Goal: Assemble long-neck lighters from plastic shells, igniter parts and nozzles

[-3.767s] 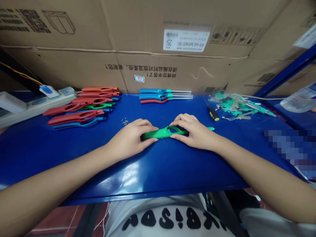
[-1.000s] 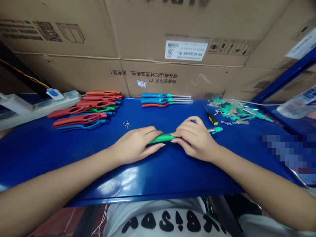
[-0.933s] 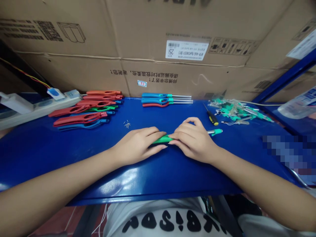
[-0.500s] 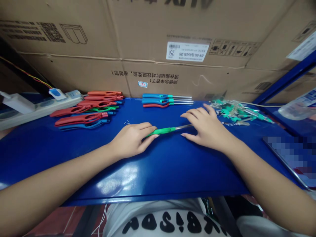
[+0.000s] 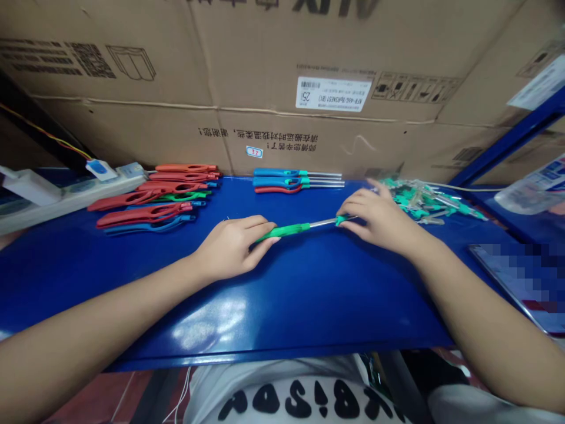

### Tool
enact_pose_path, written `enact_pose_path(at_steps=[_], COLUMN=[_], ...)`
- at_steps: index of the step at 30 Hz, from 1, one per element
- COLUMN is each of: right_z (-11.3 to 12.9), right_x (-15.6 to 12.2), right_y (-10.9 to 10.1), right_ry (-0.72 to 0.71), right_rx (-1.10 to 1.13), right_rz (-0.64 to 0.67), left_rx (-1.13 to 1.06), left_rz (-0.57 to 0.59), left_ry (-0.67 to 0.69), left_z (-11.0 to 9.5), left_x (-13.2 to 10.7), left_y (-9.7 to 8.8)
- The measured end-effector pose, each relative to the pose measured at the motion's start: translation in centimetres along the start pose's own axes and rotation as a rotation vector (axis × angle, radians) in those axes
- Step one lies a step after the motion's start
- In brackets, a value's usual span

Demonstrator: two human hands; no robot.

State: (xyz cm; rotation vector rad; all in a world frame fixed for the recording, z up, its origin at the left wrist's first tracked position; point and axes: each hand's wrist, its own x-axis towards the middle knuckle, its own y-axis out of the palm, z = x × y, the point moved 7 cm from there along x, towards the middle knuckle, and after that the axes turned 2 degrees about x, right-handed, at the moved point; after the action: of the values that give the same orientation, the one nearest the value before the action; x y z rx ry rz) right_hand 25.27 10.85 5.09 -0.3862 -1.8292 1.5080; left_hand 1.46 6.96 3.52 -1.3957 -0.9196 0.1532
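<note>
My left hand (image 5: 236, 247) is wrapped round the handle of a green stick lighter (image 5: 289, 230), held above the blue tabletop with its metal tube pointing right. My right hand (image 5: 382, 218) pinches a small teal plastic piece (image 5: 341, 220) between thumb and fingers, right at the far end of the tube. Whether that piece touches the tube I cannot tell. Just beyond this hand lies a loose pile of teal and clear parts (image 5: 424, 200) with thin wires and metal tubes. Tiny parts behind my left hand are mostly hidden.
Blue and red stick lighters with metal tubes (image 5: 282, 181) lie at the back centre. Several coloured lighter handles (image 5: 145, 206) are heaped at the left beside a white power strip (image 5: 75, 197). A large cardboard box (image 5: 265, 76) stands behind. At the right lies a phone-like device (image 5: 516, 282).
My right hand was spread by the tube tip; it has moved slightly right and closed on the teal piece. My left hand keeps its hold on the lighter, shifting slightly.
</note>
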Motion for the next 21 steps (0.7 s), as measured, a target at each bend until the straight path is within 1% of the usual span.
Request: enact_pose_path(at_steps=[4, 8, 12, 16, 21], right_z=[3.1, 5.6, 6.9, 8.0, 8.7], right_x=[0.5, 0.7, 0.6, 0.3, -0.1], right_y=[0.5, 0.8, 0.4, 0.5, 0.9], right_ry=[-0.099, -0.18, -0.246, -0.307, -0.316], right_rx=[0.127, 0.117, 0.067, 0.008, 0.065], right_rz=[-0.016, -0.062, -0.161, -0.201, -0.206], left_rx=[0.041, 0.071, -0.005, -0.1, -0.002], left_rz=[-0.021, -0.036, -0.089, -0.124, -0.154], left_ry=[0.069, 0.095, 0.098, 0.107, 0.154], left_z=[-1.0, -1.8, -2.2, -2.5, -3.3], left_x=[0.0, -0.1, -0.3, -0.6, -1.0], left_y=[0.0, -0.1, -0.4, -0.7, -1.1])
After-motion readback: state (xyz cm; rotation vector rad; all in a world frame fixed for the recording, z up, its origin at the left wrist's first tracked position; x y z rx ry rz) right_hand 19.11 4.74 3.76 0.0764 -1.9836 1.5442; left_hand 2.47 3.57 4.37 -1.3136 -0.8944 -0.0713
